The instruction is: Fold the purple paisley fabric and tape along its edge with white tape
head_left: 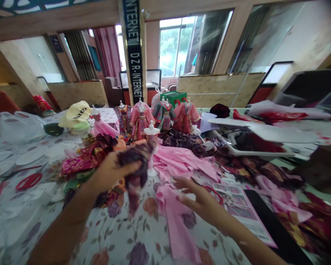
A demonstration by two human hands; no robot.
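Curtained windows [169, 51] line the far wall in the head view, behind a floral-covered desk [113, 235]. The left hand [109, 171] is closed around a dark patterned fabric piece [134, 162], blurred, which hangs close to a bare white miniature mannequin [151, 130]. The right hand [194, 197] is wide, its fingers loosely spread over a pink fabric strip [179, 228]; whether they touch it, I cannot tell. Crumpled pink cloth [182, 160] lies just beyond. Farther back, robed miniature mannequins [141, 123] stand in a row near a green box [169, 97], with a pale yellow cap [75, 112] to their left.
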